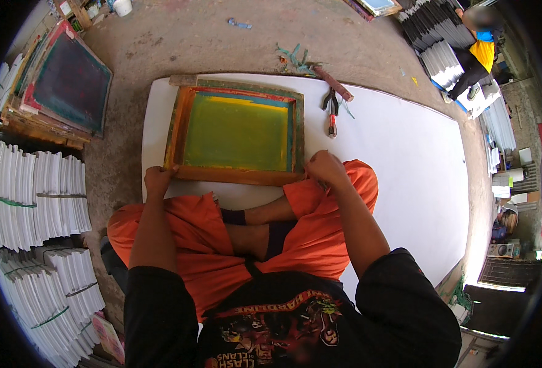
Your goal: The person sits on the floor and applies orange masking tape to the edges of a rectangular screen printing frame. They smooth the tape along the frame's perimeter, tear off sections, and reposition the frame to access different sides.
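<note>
A wooden screen printing frame [240, 175] with a yellow-green mesh [237, 134] lies flat on a white sheet in front of my crossed legs. Its inner edges carry red, blue and yellow paint stains. At the near left corner, my left hand [159, 179] is closed, fingertips on the wood. My right hand [326, 168] is curled closed at the near right corner; its fingertips are partly hidden against the frame. Beyond that corner rest pliers [330, 109] with dark jaws and red-and-black handles, and a reddish-brown bar [333, 83].
The white sheet [412, 165] stretches far to the right. Framed screens [68, 80] lean at the left, above tied stacks of white sheets [35, 187]. Green scraps [295, 58] lie beyond the sheet. A person in a yellow-and-blue top [482, 52] is by more stacks at the far right.
</note>
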A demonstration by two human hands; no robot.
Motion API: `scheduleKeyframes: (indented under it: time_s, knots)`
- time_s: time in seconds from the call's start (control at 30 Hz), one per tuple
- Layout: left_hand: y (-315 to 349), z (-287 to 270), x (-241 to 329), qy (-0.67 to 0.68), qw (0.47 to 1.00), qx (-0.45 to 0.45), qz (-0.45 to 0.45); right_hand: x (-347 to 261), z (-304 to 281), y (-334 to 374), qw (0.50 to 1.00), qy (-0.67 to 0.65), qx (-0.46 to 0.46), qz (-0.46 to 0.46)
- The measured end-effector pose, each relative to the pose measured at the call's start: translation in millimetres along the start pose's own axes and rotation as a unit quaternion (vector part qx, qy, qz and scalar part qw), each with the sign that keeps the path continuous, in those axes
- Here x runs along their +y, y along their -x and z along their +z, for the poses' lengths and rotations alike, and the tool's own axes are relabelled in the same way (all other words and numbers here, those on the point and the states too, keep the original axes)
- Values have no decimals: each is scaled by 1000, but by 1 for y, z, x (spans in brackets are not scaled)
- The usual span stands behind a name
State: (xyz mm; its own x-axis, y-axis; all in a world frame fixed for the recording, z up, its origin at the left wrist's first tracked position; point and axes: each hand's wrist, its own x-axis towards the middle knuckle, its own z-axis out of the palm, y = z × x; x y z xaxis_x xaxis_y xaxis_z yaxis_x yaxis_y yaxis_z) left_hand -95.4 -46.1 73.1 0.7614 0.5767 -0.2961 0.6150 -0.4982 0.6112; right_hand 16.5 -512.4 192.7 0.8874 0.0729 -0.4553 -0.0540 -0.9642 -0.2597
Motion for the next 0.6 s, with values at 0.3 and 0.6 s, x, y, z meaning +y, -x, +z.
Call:
scheduleKeyframes:
  time_s: [0.3, 0.6]
  knots:
    - [6, -3, 6, 13, 1000, -14, -25, 8, 55, -114, 946, -311, 36, 88]
    - [7, -4, 19, 28, 999, 3, -46, -20, 34, -178, 962, -247, 102, 57]
